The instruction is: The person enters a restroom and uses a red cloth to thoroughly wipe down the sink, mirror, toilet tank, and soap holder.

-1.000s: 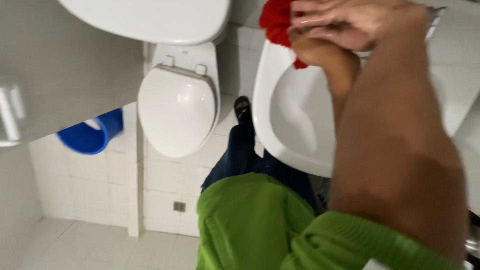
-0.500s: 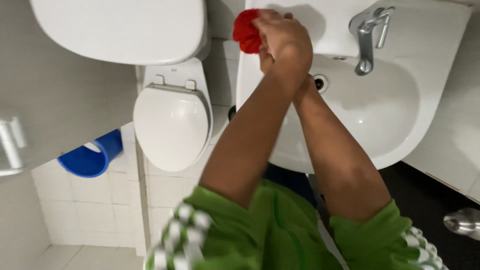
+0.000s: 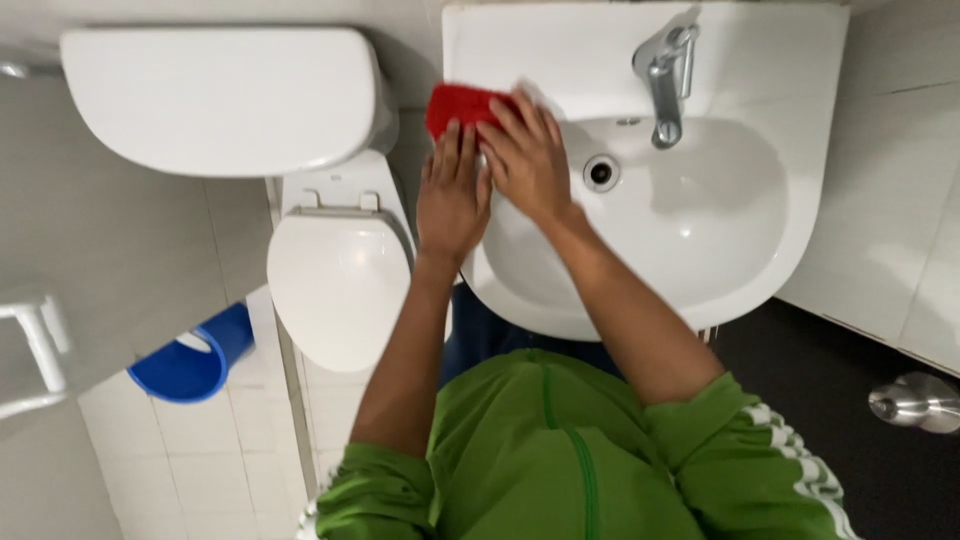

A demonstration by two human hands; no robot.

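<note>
A red cloth (image 3: 458, 105) lies on the left rim of a white wash basin (image 3: 760, 270). My left hand (image 3: 452, 195) presses flat on the cloth's near edge, fingers stretched out over the rim. My right hand (image 3: 528, 155) lies flat beside it, fingers spread over the cloth's right side and the inner slope of the bowl. A chrome tap (image 3: 665, 75) stands at the back of the basin, and the round drain (image 3: 600, 172) sits just right of my right hand.
A white toilet (image 3: 335, 290) with its lid down and cistern (image 3: 220, 95) stands left of the basin. A blue bucket (image 3: 195, 360) sits on the white tiled floor. A chrome door handle (image 3: 915, 402) shows at the right edge, against a dark door.
The view has swung so the whole basin now shows. Both hands, earlier bunched around the red cloth at the basin's back left, now lie flat on it on the left rim.
</note>
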